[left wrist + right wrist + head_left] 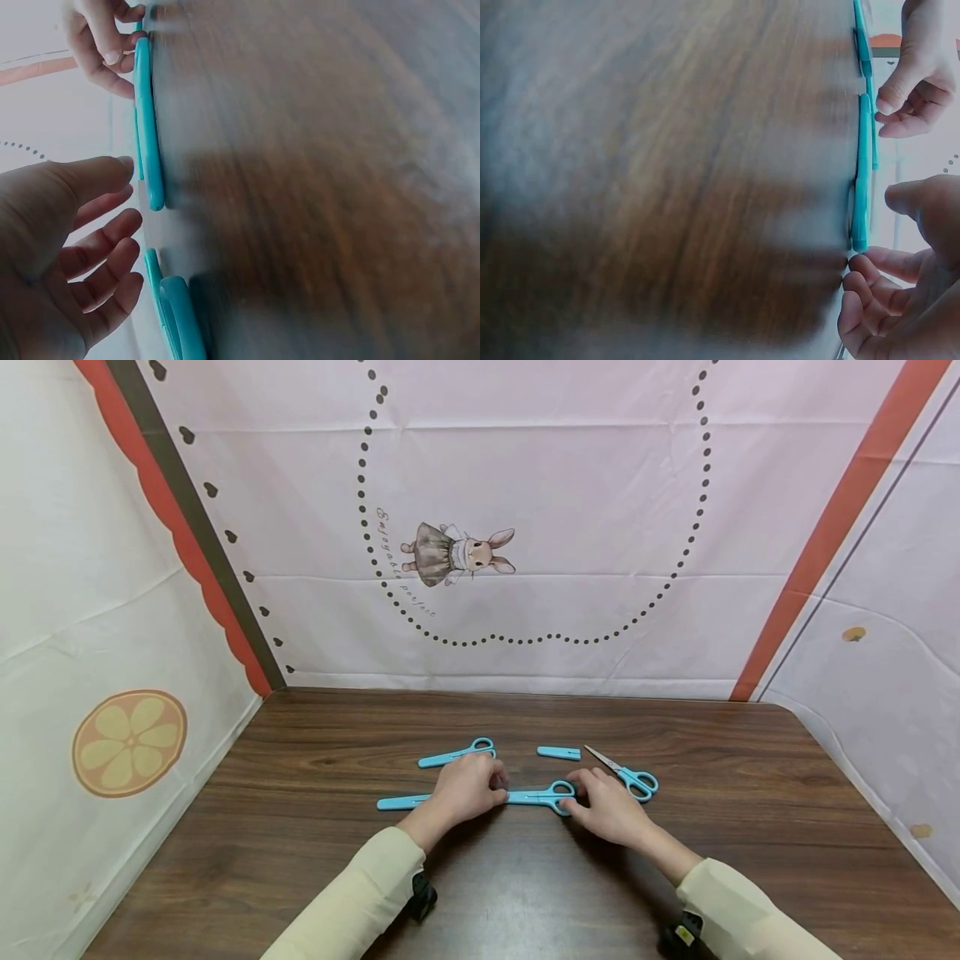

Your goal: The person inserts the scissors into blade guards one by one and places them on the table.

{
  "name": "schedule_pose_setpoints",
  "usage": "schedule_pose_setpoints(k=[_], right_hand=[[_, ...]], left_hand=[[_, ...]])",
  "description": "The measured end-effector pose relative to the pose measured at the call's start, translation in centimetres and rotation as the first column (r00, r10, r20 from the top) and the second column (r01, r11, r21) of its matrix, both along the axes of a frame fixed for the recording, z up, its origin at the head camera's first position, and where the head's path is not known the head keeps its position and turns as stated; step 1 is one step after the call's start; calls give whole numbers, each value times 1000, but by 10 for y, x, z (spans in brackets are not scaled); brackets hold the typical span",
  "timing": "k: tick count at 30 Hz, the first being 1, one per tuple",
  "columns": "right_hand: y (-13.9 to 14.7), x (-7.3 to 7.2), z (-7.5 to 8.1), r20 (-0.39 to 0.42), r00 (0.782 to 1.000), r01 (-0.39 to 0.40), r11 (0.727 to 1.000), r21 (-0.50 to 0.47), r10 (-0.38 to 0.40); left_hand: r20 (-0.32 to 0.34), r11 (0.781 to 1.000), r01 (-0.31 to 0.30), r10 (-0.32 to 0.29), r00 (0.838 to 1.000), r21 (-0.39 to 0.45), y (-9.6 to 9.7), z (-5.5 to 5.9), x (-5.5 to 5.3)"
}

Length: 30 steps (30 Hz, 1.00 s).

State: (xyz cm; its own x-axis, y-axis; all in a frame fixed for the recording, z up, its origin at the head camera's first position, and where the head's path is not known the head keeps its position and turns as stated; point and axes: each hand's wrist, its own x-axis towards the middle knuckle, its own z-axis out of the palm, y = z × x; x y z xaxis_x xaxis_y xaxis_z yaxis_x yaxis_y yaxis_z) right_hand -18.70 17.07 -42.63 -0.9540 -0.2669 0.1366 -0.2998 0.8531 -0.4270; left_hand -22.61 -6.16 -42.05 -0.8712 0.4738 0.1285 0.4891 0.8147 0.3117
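Note:
Several light-blue scissors lie on the wooden table. In the head view, my left hand [468,785] is over the front row, between a blue sheath [401,802] on the left and capped scissors [528,797] on the right. The left wrist view shows its thumb and fingers loosely bent and apart, near the end of the capped scissors [148,127]. Beside the finger loops of those scissors is my right hand [603,806], thumb and fingertips spread around the handle. In the right wrist view, its fingertips [859,262] come right at the handle's end.
Behind the left hand lies another pair of capped scissors [453,757]. A loose blue sheath [558,752] and uncovered scissors [626,774] with a bare metal blade lie behind the right hand. A printed cloth [540,527] hangs along the back edge of the table [300,860].

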Motion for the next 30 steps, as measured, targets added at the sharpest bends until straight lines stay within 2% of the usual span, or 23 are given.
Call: schedule_pose_setpoints(k=[6, 12, 22, 30], right_hand=[[1, 1, 0, -4, 1000, 2, 1000, -18, -2], [2, 3, 0, -57, 998, -9, 1000, -25, 7], [8, 2, 0, -155, 988, 14, 999, -49, -22], [14, 2, 2, -178, 982, 53, 997, -54, -61]], left_hand=[[-39, 999, -7, 8, 999, 42, 4, 1, -1], [-30, 996, -7, 9, 1000, 94, 8, 3, -4], [-43, 986, -23, 30, 999, 163, 15, 5, -16], [-18, 982, -25, 29, 999, 187, 20, 7, -20]])
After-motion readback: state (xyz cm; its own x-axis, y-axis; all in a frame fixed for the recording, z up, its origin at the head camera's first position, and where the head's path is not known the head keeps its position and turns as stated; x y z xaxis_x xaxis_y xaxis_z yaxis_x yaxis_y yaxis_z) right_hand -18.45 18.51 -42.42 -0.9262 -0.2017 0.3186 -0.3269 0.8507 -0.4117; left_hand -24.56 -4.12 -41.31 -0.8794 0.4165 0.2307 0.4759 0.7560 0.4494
